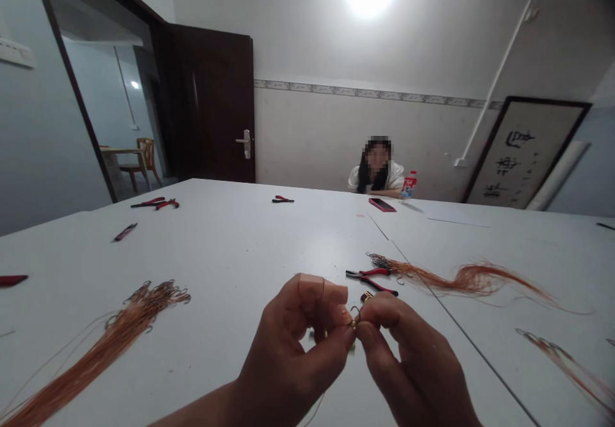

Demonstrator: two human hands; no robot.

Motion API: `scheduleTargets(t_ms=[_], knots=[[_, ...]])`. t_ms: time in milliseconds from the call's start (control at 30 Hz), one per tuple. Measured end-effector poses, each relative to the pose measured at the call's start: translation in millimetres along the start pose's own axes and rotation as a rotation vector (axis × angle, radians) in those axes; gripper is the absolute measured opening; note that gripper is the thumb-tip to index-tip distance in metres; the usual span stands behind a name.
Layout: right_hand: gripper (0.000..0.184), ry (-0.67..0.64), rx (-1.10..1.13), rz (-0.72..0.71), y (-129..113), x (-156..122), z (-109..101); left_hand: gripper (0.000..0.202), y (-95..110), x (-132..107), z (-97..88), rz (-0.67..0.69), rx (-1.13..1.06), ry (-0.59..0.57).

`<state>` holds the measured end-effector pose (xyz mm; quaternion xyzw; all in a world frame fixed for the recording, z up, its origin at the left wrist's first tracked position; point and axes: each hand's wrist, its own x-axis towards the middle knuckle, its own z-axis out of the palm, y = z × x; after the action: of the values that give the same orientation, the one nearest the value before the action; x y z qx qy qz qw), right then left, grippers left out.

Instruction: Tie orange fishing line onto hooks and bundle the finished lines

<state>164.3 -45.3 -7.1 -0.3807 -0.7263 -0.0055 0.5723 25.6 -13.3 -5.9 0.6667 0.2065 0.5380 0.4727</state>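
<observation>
**Small hook pinched between 2 hands, sharp point close to the skin**

The left hand (283, 363) and right hand (413, 363) meet low over a white table (225, 247), with a small fish hook (355, 317) held between them. On each hand, the fingertips are pressed together on the hook or right beside it, though the fingers hide exactly where each one grips. Tan tape (321, 291) covers 2 fingers of the left hand. Any line tied to the hook is too fine to follow here.

Just past the hands lie red-handled pliers (369, 279) and a small red and black object (366, 296). Orange-brown bundles of line with hooks at their ends (110, 337) (461, 278) (567, 366) lie to both sides, making 3 in all. Across the table, a seated person (377, 167) sits near a phone (382, 204) and a drink bottle (408, 184).

The main risk is a slip. With so little of the hook to hold, a loosened pinch could let the point jab a bare fingertip or let the hook drop onto the table. A sudden pull could also snag it in the tape. A careless sweep of the wrist toward the nearby pliers or bundles could catch the hooks and tangle the lines.
</observation>
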Motion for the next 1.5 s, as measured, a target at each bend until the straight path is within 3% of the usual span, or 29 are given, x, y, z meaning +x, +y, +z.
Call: scheduleTargets(t_ms=[300, 567, 967, 1233, 1500], knots=[[0.01, 0.005, 0.138, 0.194, 4.8, -1.0, -5.1, 0.027, -2.4, 3.4, 0.2, 0.081, 0.083, 0.091], [0.012, -0.039, 0.209, 0.181, 5.2, -3.4, 0.0, 0.026, -6.1, 2.5, 0.9, 0.115, 0.135, 0.049], [0.008, -0.052, 0.296, 0.351, 7.0, 0.1, 0.9, 0.022, -12.4, 8.4, -2.4, 0.094, 0.186, 0.082], [0.009, 0.007, 0.239, 0.271, 8.7, 0.0, 1.2, 0.028, -13.9, 8.5, -7.5, 0.314, 0.378, 0.029], [0.01, -0.121, 0.178, 0.272, 2.9, 1.4, -1.1, 0.027, 4.5, 8.2, -16.1, 0.266, 0.328, -0.031]])
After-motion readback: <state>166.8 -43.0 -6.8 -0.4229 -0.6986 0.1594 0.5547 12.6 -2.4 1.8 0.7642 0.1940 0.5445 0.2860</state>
